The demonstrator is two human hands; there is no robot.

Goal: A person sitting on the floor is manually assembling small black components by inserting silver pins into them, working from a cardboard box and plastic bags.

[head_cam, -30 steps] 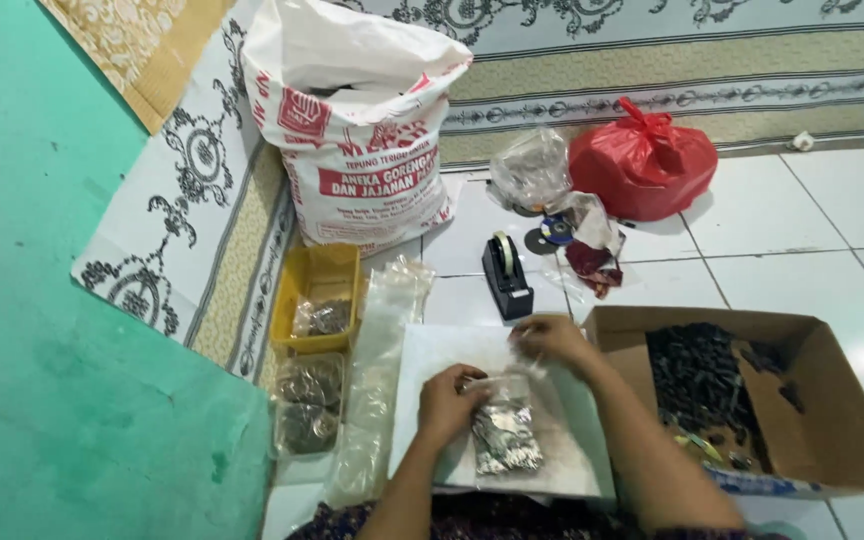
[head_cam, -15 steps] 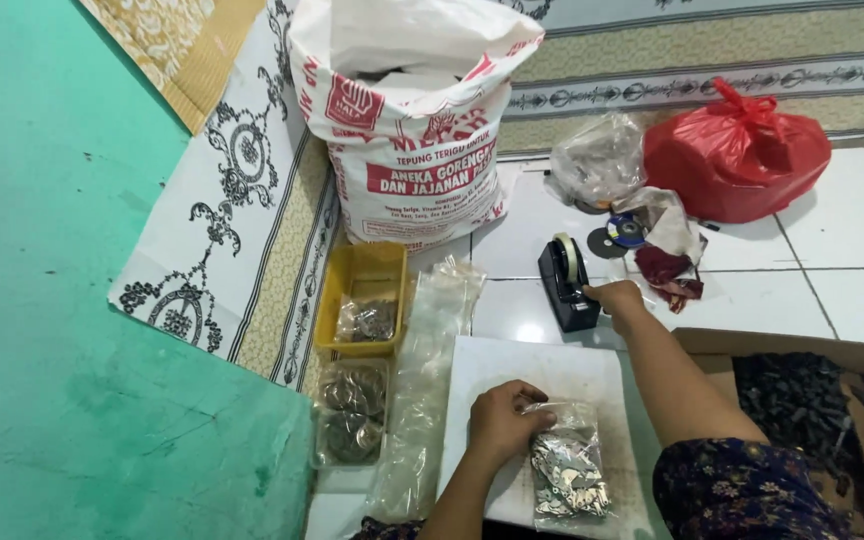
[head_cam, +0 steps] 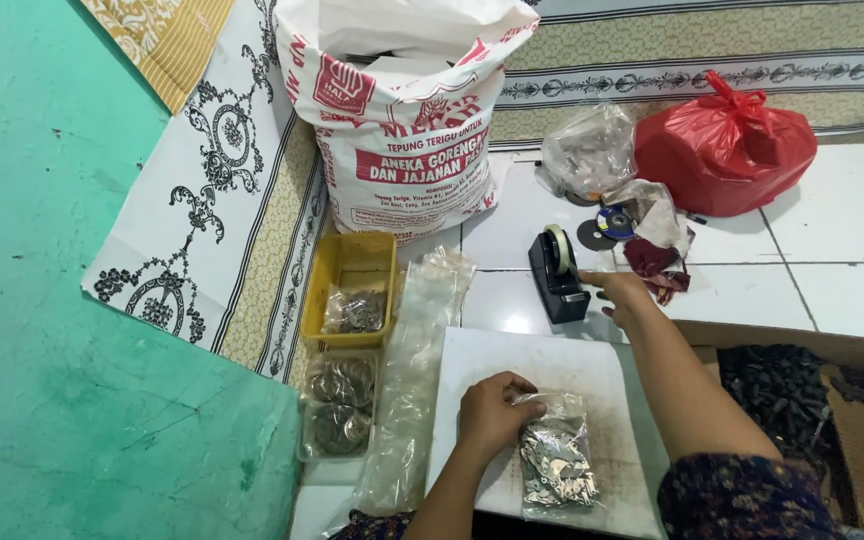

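Two hands work: the left hand [head_cam: 492,412] pinches shut a clear plastic bag of small metal pieces [head_cam: 555,462] on a white board [head_cam: 532,360]; the right hand [head_cam: 620,296], fingers spread, touches a black tape dispenser [head_cam: 557,274].

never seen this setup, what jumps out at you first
A big white printed sack stands at the top, with a knotted red plastic bag to its right. On the white board below, the left hand pins a clear bag of small metal parts, while the right hand touches the black tape dispenser.
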